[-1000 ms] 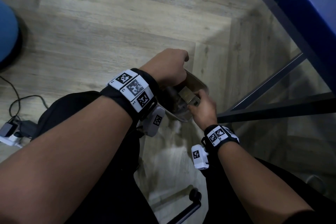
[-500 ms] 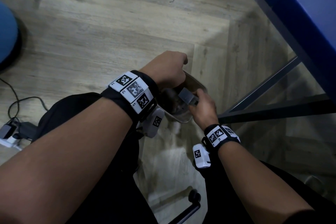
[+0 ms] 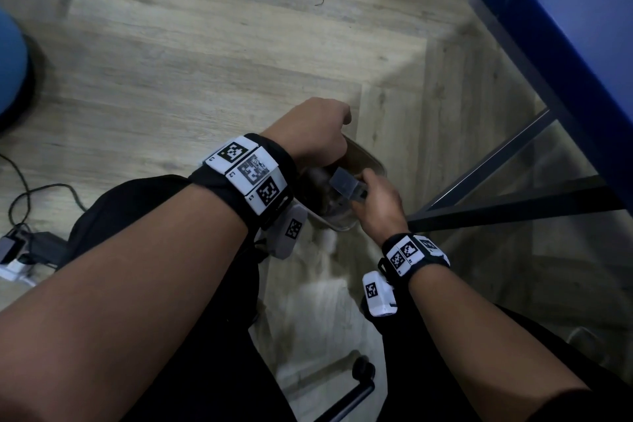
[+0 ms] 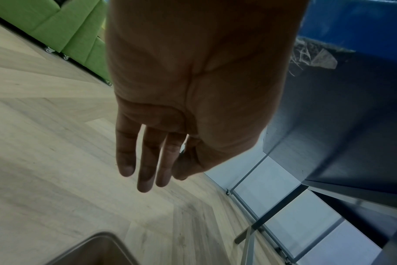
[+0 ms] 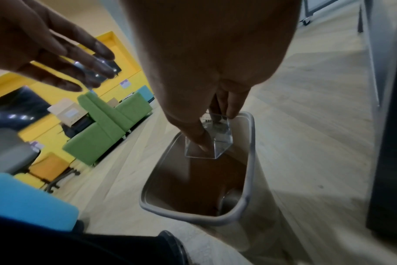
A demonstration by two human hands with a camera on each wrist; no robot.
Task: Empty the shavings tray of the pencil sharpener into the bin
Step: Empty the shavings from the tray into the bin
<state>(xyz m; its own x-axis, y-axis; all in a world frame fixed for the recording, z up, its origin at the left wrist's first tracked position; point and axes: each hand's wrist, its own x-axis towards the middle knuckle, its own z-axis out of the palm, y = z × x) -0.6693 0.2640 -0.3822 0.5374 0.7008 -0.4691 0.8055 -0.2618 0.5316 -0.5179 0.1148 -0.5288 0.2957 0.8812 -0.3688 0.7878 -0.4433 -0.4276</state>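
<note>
My right hand [image 3: 375,204] pinches a small clear plastic shavings tray [image 3: 346,183] between thumb and fingers. In the right wrist view the tray [image 5: 212,143] hangs tilted just over the mouth of a beige bin [image 5: 252,161], which stands on the floor between my knees. The bin's inside is dark and I cannot make out shavings. My left hand [image 3: 308,134] hovers over the bin's far left rim [image 3: 371,158]. The left wrist view shows its fingers [image 4: 145,161] straight and holding nothing, with a corner of the bin [image 4: 97,240] below.
A blue table top [image 3: 548,44] on a dark metal frame [image 3: 496,212] stands close on the right. A chair base with a castor [image 3: 363,367] lies under me. Cables and a plug strip [image 3: 17,250] are at the left on the wooden floor.
My right hand has turned the tray a little over the bin and shifted it slightly left. The left hand has stayed nearly where it was.
</note>
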